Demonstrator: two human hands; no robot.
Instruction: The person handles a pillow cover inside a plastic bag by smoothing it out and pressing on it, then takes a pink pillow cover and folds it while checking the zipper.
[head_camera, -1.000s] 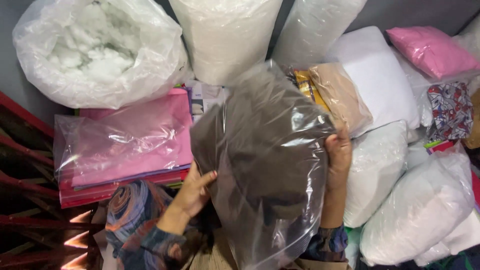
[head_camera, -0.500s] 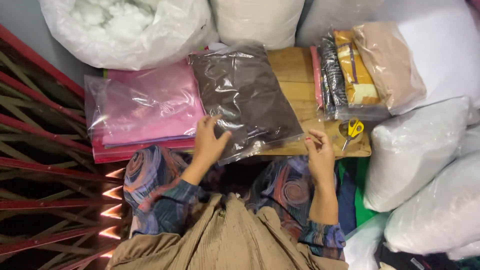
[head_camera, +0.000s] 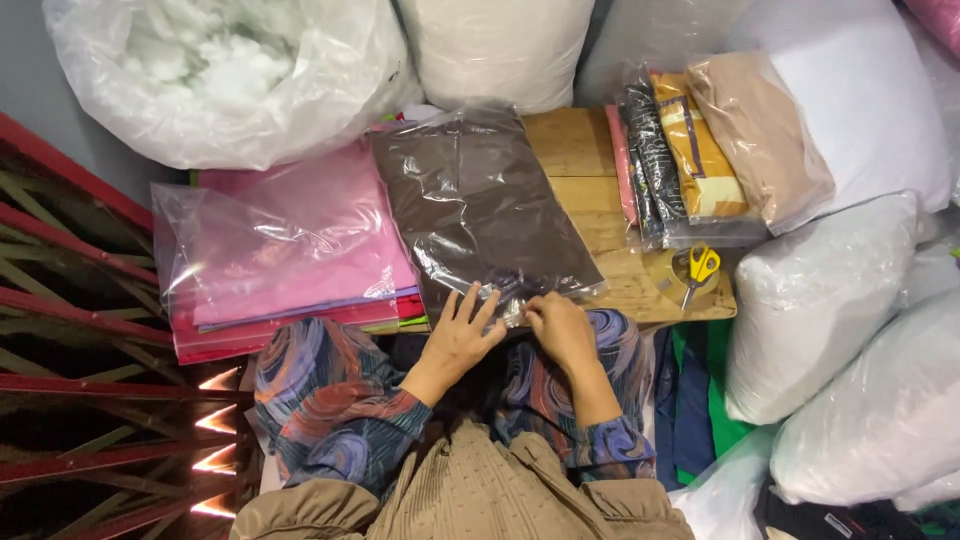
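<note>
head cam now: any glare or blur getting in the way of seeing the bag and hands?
Head view: sharp overall, no motion blur on the left hand or right hand. Streaky glare on the brown bagged cloth and the pink bagged stack, hiding some surface detail. Even, soft light with faint shadows; the red rack at left sits darker. Mild wide-angle stretch at the edges.

Brown bagged packet (head_camera: 480, 215) centre, pink packets (head_camera: 285, 245) left, patterned packets (head_camera: 700, 160) right

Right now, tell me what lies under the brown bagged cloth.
The brown bagged cloth rests on a wooden board, its left edge overlapping the pink pile. Both hands press its near edge. Anything beneath its middle is hidden.
</note>
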